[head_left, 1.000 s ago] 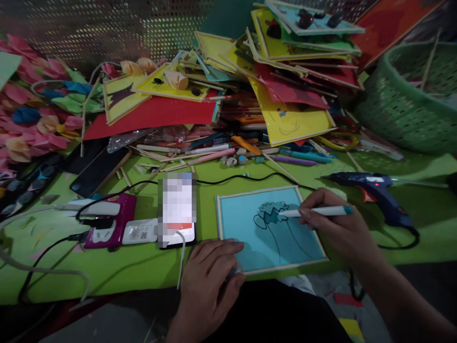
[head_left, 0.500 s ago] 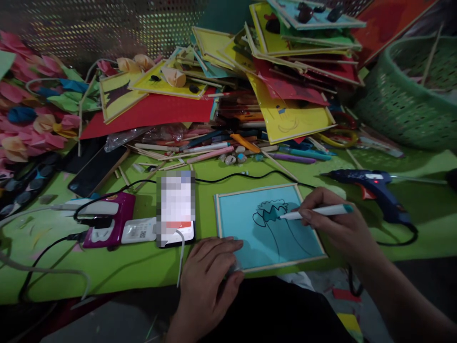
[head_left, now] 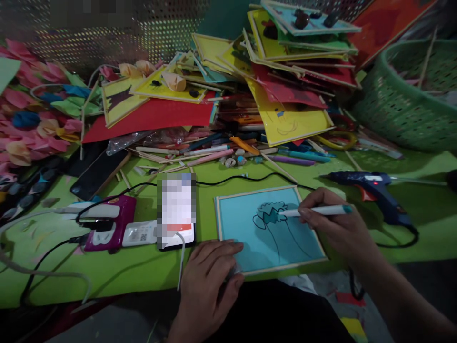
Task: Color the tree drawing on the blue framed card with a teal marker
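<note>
The right hand (head_left: 330,224) grips a white marker (head_left: 321,210), tip at the drawing (head_left: 270,216) on the blue card (head_left: 239,216) upon the green table (head_left: 143,269); the left hand (head_left: 210,274) rests at the card's near left corner; its grasp I cannot tell.

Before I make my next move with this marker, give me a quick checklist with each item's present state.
1. Marker gripped in the right hand: ok.
2. Marker tip at the dark teal patch: ok; whether it touches, cannot tell.
3. Left hand at the lower left corner of the blue framed sheet: ok.
4. Phone apart from the sheet: ok, it lies to the left.
5. Glue gun switched off: not ok, its red light glows.
</note>
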The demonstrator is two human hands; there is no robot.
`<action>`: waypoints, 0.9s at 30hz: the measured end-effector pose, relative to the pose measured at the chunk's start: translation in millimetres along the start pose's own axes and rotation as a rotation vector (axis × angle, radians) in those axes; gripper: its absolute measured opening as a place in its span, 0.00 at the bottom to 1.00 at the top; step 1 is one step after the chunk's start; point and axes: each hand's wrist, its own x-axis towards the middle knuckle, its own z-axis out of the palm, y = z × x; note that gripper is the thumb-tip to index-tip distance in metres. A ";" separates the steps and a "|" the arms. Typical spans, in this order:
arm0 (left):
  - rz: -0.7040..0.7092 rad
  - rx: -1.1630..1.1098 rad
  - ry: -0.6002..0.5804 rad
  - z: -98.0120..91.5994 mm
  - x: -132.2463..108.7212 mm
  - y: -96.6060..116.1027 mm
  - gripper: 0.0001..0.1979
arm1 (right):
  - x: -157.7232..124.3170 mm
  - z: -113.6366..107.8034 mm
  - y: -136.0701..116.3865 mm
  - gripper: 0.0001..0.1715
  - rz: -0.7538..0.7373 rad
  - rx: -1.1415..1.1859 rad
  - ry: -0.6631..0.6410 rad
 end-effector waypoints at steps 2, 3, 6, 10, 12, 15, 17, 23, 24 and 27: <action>0.005 0.001 -0.002 -0.1 0.1 -0.3 0.06 | 0.4 0.4 0.9 0.12 -0.011 -0.001 0.003; 0.004 0.001 -0.004 0.0 -0.1 -0.5 0.06 | 0.4 0.3 1.5 0.12 -0.011 -0.002 0.003; -0.004 -0.002 -0.012 0.6 -0.9 -1.1 0.06 | 0.1 -0.4 2.9 0.12 -0.007 -0.003 0.002; 0.003 -0.003 -0.007 1.3 -1.5 -1.2 0.05 | 0.5 -0.9 2.2 0.12 -0.023 -0.014 0.000; 0.005 -0.002 -0.008 1.2 -1.8 -1.1 0.05 | 0.7 -1.0 1.5 0.11 -0.021 -0.020 0.000; 0.002 0.000 -0.013 0.6 -2.1 -1.0 0.06 | 0.4 -0.9 0.9 0.11 -0.011 -0.022 -0.005; 0.003 0.003 -0.013 0.3 -2.1 -1.1 0.06 | 0.1 -0.7 0.9 0.12 -0.014 -0.021 -0.004; -0.004 -0.006 0.001 0.7 -2.0 -1.7 0.07 | 0.7 0.3 3.2 0.10 -0.006 -0.012 -0.010; -0.004 -0.009 0.000 0.8 -2.0 -1.8 0.07 | 0.9 0.4 3.6 0.10 -0.008 -0.015 -0.013; -0.008 -0.012 0.000 1.0 -2.0 -1.7 0.08 | 1.3 0.9 3.7 0.11 -0.015 -0.023 -0.009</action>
